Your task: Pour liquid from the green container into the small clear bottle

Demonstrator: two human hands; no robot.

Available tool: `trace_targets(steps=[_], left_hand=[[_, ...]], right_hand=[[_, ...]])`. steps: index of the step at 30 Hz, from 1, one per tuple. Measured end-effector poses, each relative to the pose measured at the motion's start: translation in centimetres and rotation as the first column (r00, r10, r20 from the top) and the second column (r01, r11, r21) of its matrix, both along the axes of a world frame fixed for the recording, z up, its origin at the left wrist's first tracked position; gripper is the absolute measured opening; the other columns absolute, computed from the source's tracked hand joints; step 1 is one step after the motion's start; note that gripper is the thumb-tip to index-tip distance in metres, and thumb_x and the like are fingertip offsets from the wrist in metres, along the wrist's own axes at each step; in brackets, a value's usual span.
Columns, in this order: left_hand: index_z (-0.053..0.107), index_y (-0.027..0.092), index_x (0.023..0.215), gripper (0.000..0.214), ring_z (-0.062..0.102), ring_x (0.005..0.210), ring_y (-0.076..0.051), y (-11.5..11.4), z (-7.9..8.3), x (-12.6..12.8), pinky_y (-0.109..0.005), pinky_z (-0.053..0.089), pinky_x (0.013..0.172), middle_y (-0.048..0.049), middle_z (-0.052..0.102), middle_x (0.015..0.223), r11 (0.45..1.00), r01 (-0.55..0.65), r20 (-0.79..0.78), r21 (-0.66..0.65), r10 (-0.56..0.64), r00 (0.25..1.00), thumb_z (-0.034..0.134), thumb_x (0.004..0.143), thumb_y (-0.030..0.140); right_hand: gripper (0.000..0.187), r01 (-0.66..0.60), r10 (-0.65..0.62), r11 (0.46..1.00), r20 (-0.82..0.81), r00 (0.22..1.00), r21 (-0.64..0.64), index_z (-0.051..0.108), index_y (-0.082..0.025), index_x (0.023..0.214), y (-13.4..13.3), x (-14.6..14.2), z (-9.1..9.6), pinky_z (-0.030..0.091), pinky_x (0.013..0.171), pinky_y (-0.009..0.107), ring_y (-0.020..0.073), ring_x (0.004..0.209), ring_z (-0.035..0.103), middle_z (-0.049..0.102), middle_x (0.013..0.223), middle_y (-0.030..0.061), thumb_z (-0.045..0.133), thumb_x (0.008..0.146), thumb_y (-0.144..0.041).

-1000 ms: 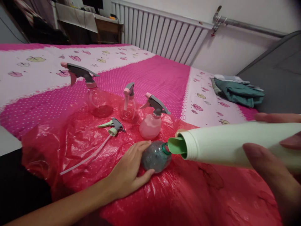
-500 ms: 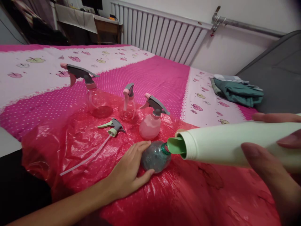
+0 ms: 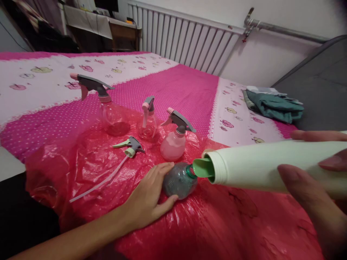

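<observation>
My left hand is wrapped round the body of a clear spray bottle with a green neck and no head on it. The bottle leans to the right on red plastic sheeting. From the right, my right hand grips a pale green detergent bottle held almost level. Its green spout meets the mouth of the clear bottle; any liquid passing between them is hard to make out. Left of my left hand lies a loose spray head with its long dip tube.
Behind my hands stand a large pink spray bottle, a small clear one and one with pinkish liquid. Red plastic sheeting covers part of the bed. Folded clothes lie at the right, a radiator behind.
</observation>
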State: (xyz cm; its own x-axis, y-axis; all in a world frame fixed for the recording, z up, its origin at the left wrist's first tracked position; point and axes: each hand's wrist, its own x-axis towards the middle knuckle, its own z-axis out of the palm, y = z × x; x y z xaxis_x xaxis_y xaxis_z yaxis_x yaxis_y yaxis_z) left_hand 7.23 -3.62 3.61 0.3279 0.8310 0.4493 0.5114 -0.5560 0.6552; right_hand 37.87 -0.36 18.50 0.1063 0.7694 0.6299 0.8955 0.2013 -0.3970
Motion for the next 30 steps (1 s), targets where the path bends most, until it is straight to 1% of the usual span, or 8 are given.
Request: trace_targets(steps=[3, 6, 13, 20, 26, 28, 30], left_hand=[[0.033, 0.029, 0.165, 0.071, 0.064, 0.140, -0.038, 0.0, 0.0, 0.0, -0.060, 0.054, 0.120, -0.0157, 0.060, 0.155, 1.000, -0.004, 0.008, 0.002, 0.004, 1.000, 0.071, 0.105, 0.029], [0.033, 0.029, 0.165, 0.072, 0.064, 0.141, -0.038, 0.0, -0.1, 0.0, -0.060, 0.054, 0.120, -0.0161, 0.060, 0.155, 1.000, -0.001, 0.016, 0.005, 0.001, 1.000, 0.071, 0.105, 0.030], [0.031, 0.028, 0.165, 0.071, 0.063, 0.141, -0.039, 0.1, -0.2, 0.0, -0.063, 0.055, 0.119, -0.0184, 0.058, 0.155, 1.000, 0.002, -0.002, 0.006, -0.002, 1.000, 0.070, 0.105, 0.031], [0.033, 0.028, 0.165, 0.072, 0.063, 0.140, -0.038, 0.0, -0.1, 0.0, -0.061, 0.054, 0.120, -0.0170, 0.059, 0.155, 1.000, 0.002, 0.013, 0.002, -0.002, 1.000, 0.071, 0.104, 0.030], [0.032, 0.029, 0.166, 0.073, 0.063, 0.141, -0.038, 0.0, -0.1, -0.1, -0.061, 0.055, 0.120, -0.0168, 0.059, 0.156, 1.000, 0.005, 0.011, 0.001, -0.005, 1.000, 0.071, 0.105, 0.030], [0.031, 0.029, 0.166, 0.073, 0.063, 0.141, -0.038, 0.0, -0.1, 0.0, -0.061, 0.055, 0.119, -0.0172, 0.059, 0.156, 1.000, 0.002, 0.007, 0.005, -0.002, 1.000, 0.071, 0.105, 0.030], [0.032, 0.029, 0.166, 0.072, 0.064, 0.140, -0.038, 0.0, -0.1, 0.0, -0.061, 0.055, 0.120, -0.0167, 0.059, 0.156, 1.000, -0.002, 0.005, 0.007, 0.002, 1.000, 0.071, 0.105, 0.030]], right_hand=[[0.081, 0.017, -0.018, 1.000, 0.047, 0.999, 0.012, 0.059, -0.019, 0.117, 2.0, 3.1, -0.8, 0.057, 0.092, 0.036, 0.0206, 0.126, 0.055, 0.044, 0.106, 0.0160, 0.070, 0.092, -0.095], [0.080, 0.017, -0.019, 1.000, 0.048, 0.999, 0.021, 0.060, -0.018, 0.115, 3.0, 4.0, -1.5, 0.057, 0.089, 0.034, 0.0198, 0.123, 0.056, 0.043, 0.103, 0.0159, 0.069, 0.092, -0.095], [0.080, 0.021, -0.022, 1.000, 0.051, 0.998, 0.019, 0.060, -0.019, 0.115, 3.4, 3.1, -2.3, 0.057, 0.089, 0.033, 0.0194, 0.122, 0.056, 0.042, 0.102, 0.0157, 0.070, 0.092, -0.094], [0.080, 0.022, -0.023, 1.000, 0.053, 0.998, 0.019, 0.060, -0.019, 0.115, 3.4, 3.3, -2.4, 0.057, 0.088, 0.033, 0.0193, 0.121, 0.056, 0.042, 0.102, 0.0156, 0.070, 0.092, -0.094], [0.078, 0.029, -0.030, 0.999, 0.054, 0.998, 0.021, 0.060, -0.019, 0.117, 2.8, 3.7, -1.5, 0.057, 0.088, 0.033, 0.0196, 0.122, 0.056, 0.043, 0.102, 0.0155, 0.071, 0.092, -0.092], [0.077, 0.029, -0.030, 0.999, 0.056, 0.998, 0.019, 0.059, -0.020, 0.119, 1.9, 2.8, -0.9, 0.058, 0.090, 0.034, 0.0198, 0.123, 0.057, 0.043, 0.103, 0.0154, 0.072, 0.092, -0.091], [0.077, 0.015, -0.016, 1.000, 0.055, 0.998, 0.019, 0.057, -0.020, 0.122, 0.6, 1.2, -0.3, 0.058, 0.093, 0.036, 0.0199, 0.124, 0.057, 0.045, 0.106, 0.0155, 0.070, 0.093, -0.090]])
